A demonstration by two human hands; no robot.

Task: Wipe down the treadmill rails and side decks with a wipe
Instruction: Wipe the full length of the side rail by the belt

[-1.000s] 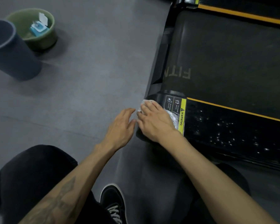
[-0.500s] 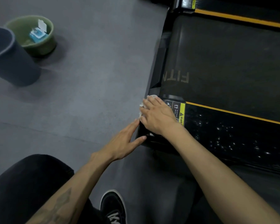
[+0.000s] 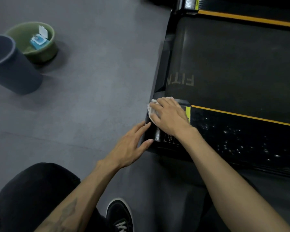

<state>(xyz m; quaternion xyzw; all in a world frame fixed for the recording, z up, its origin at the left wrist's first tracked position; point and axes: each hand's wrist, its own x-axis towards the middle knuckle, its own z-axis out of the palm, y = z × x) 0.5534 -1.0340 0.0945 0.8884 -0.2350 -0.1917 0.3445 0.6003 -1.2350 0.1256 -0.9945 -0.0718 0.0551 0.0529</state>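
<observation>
Head: right hand (image 3: 170, 115) presses crumpled white wipe (image 3: 152, 109) on glossy black side deck (image 3: 241, 139).

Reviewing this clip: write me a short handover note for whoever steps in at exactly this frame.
Right hand: flat, pressing the white wipe on the rear corner cap of the treadmill's near side deck.
Left hand: open, fingertips against the corner's end face.
Wipe pack sits in the green bowl beside the dark bin.
Done: cannot tell.
Left: far rail untouched now.
</observation>
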